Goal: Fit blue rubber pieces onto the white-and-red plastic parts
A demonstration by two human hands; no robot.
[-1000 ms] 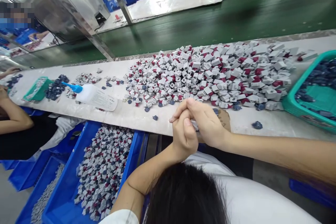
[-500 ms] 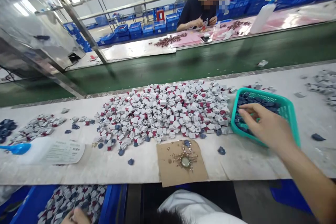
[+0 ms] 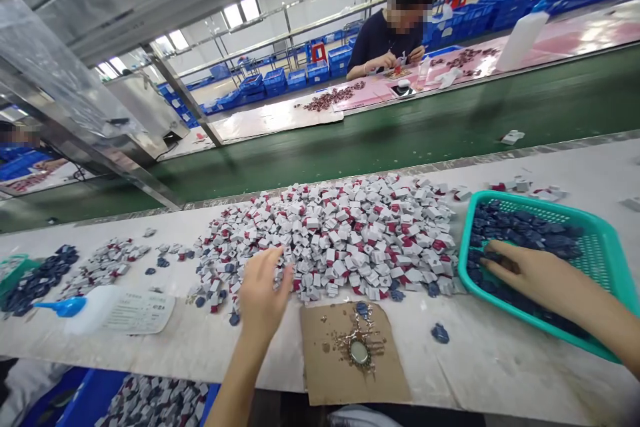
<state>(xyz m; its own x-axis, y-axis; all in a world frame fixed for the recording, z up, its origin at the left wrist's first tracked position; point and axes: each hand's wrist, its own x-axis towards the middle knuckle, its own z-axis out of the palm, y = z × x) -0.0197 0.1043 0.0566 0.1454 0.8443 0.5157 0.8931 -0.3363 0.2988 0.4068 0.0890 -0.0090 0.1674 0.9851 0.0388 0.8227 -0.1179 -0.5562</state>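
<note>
A long white workbench [image 3: 500, 373] runs across the view from left to right, its long axis square to the person. On it, a teal plastic mesh basket [image 3: 465, 247] sits at the right, angled, with its long side slanting down toward the right. A broad heap of small white-and-red blocks [image 3: 350, 240] spreads along the bench, its long axis following the bench, the blocks lying every which way. A brown cardboard sheet [image 3: 325, 373] lies just below the heap.

The right hand [image 3: 540, 280] reaches into the basket among matte dark blue pieces [image 3: 525, 233], its fingers [image 3: 500, 257] close together and lying flat; whether they hold a piece, I cannot tell. The left hand [image 3: 265, 290] sits at the heap's near edge, its fingers [image 3: 265, 267] loosely apart and curved, and seems to hold nothing. One loose dark blue piece [image 3: 440, 333] lies on the bench between the cardboard sheet and the basket.
</note>
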